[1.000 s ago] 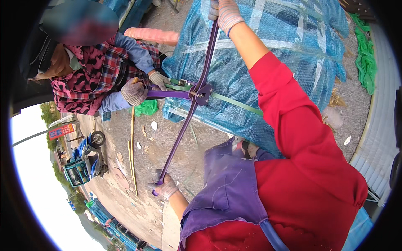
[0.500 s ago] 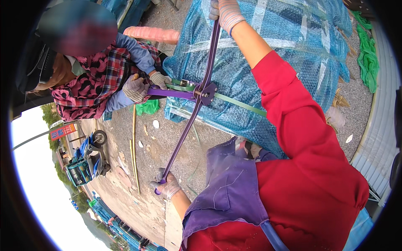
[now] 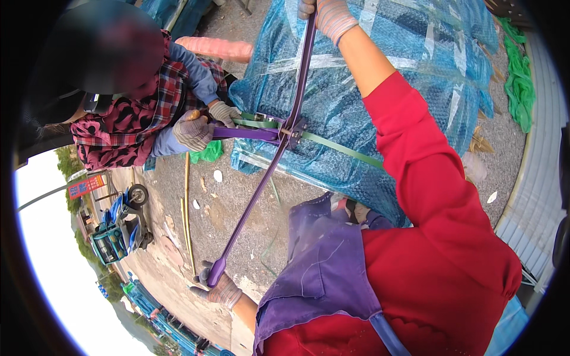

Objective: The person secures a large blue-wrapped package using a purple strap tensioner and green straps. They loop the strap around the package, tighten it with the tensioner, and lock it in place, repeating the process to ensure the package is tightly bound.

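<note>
A purple long-handled strapping tool (image 3: 285,134) spans the view, its jaw block at a green strap (image 3: 341,149). The strap runs over a large bundle wrapped in blue bubble film (image 3: 350,95). High up, my right hand (image 3: 333,18), in a striped glove, is closed round the tool's upper handle. My left hand (image 3: 223,291), gloved too, is low on the left at the thick end of the lower handle; its fingers look loosened but still lie about the grip. A co-worker's gloved hand (image 3: 193,130) grips a third purple arm, and their other glove (image 3: 224,113) is beside the strap.
The co-worker, in a plaid and pink patterned top, stands on the left. Long thin strips (image 3: 187,219) lie on the ground near a green plastic piece (image 3: 208,152). Green netting (image 3: 518,83) is at the far right. A blue three-wheeler (image 3: 122,228) is parked further left.
The lower handle and my left hand have moved down and left, away from the bundle, and that hand's fingers have loosened. My right hand has shifted slightly right with the upper handle.
</note>
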The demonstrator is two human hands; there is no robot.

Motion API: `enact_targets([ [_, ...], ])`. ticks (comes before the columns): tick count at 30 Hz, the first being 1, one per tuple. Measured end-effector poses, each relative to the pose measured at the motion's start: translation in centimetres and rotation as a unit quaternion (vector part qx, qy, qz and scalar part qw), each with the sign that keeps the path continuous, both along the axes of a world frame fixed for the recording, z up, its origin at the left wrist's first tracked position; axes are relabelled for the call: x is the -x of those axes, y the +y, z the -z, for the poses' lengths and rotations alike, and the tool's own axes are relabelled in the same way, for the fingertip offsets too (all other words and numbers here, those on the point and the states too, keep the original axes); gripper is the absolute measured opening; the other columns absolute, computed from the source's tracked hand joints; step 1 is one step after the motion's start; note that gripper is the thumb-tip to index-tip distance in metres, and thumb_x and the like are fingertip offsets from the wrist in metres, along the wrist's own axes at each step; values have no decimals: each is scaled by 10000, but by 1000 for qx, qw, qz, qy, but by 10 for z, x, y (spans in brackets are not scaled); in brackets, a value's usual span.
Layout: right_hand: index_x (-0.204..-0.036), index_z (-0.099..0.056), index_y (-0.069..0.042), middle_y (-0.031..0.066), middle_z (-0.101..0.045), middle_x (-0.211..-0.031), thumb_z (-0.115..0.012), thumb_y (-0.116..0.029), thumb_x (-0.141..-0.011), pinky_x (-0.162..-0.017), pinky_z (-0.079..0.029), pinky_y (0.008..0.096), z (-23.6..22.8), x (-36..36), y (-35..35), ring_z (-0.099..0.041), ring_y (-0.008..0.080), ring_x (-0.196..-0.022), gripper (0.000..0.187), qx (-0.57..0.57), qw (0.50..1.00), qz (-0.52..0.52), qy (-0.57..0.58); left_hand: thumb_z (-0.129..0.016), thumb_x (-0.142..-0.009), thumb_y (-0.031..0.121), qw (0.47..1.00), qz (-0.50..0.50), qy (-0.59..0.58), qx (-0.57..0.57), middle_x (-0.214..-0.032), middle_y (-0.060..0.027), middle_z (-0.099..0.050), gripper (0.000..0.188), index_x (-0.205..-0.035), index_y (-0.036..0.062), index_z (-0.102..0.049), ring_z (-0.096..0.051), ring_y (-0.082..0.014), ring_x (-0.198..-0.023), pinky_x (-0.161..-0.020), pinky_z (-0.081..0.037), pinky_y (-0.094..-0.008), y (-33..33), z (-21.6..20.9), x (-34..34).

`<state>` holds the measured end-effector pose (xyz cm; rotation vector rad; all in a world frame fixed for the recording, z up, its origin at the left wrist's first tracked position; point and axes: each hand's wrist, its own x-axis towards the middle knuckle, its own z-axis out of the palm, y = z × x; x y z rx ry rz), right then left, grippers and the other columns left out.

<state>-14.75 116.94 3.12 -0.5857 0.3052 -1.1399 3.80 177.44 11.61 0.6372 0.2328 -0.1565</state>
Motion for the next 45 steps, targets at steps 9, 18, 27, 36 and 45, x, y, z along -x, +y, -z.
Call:
enact_targets([
  [9,-696,-442,-188,-74,-252,-458,-568,-445,-955,-359,-214,279,-58,-7,-2,-244,84,-334,386,19,999,-39,21,-470,-1021,356,952,201,-229,-38,-479,26,-302,485,-592,146,-382,-260,-100,-421,-517,-291,-232,-18,-55,6],
  [18,-770,-616,-116,-42,-452,-500,-578,-421,-954,-341,-289,267,-122,-52,58,-393,93,-351,358,102,983,45,144,-431,-1039,343,842,291,-445,-85,-495,41,-273,502,-581,160,-335,-227,-73,-410,-403,-207,-217,-131,-137,6],
  [27,-993,-599,-33,38,-566,-600,-637,-419,-912,-490,-427,312,-115,-100,104,-546,147,-519,396,309,910,199,193,-499,-980,351,806,291,-495,-146,-577,28,-381,425,-619,159,-381,-391,-83,-485,-444,-334,-203,-277,-176,51],
  [36,-1101,-622,-31,150,-672,-783,-759,-468,-791,-618,-542,392,-118,-86,115,-660,233,-708,553,532,653,382,379,-557,-973,393,787,261,-543,-134,-557,71,-293,343,-800,97,-561,-253,-43,-454,-428,-223,-209,-316,-171,69],
  [45,-870,-567,-84,30,-517,-600,-582,-497,-937,-450,-434,319,-67,-10,51,-507,155,-474,418,135,954,178,198,-555,-1001,288,867,155,-465,-92,-608,61,-313,275,-780,141,-484,-301,-57,-518,-486,-280,-233,-185,-111,-5],
])
